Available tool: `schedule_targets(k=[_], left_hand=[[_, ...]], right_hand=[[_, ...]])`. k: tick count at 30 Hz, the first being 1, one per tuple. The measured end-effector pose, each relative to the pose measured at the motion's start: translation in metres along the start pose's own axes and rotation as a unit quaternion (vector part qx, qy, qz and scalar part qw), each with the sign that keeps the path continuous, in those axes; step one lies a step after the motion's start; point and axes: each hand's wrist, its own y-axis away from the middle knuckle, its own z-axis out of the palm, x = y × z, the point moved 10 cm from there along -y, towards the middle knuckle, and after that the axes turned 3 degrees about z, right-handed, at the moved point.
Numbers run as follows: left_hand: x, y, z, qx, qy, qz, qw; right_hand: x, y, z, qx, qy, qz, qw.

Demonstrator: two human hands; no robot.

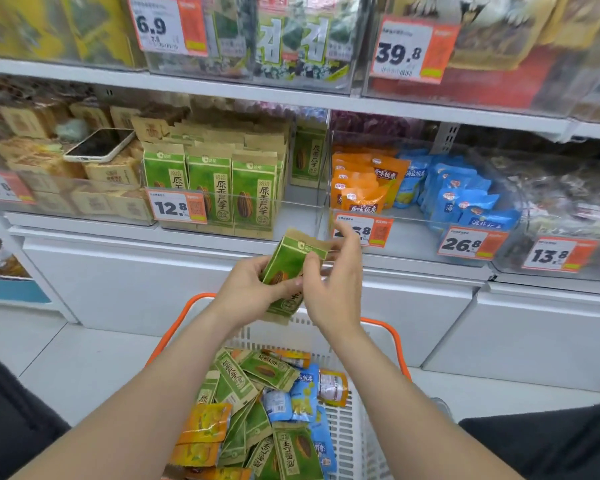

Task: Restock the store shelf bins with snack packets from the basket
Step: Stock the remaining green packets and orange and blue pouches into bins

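Observation:
A green sunflower-seed packet (289, 261) is held upright in front of the shelf, above the basket. My left hand (248, 289) grips its lower left side. My right hand (329, 285) pinches its right edge with thumb and fingers. Below, the white basket (347, 434) with orange handles holds several green, orange and blue snack packets (257, 403). Right behind the held packet, the clear shelf bin (291, 202) holds rows of the same green packets (210, 192).
To the right, a bin holds orange packets (364, 185) and blue packets (465, 199). A phone (99, 145) lies on brown packets in the left bin. Price tags (177, 206) hang on the bin fronts. White cabinets stand under the shelf.

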Motion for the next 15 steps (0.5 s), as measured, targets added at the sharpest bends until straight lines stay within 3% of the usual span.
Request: schedule_targets(k=[7,15], left_hand=[[0.092,-0.021,-0.022,0.037,-0.043,0.146,0.988],[0.170,-0.058,-0.044,0.131,-0.279,0.235,0.922]], right_hand=[[-0.091,-0.043,0.015,-0.114,0.108,-0.205,0.966],[-0.158,-0.111,0.014,-0.110,0.241,-0.314,0.912]])
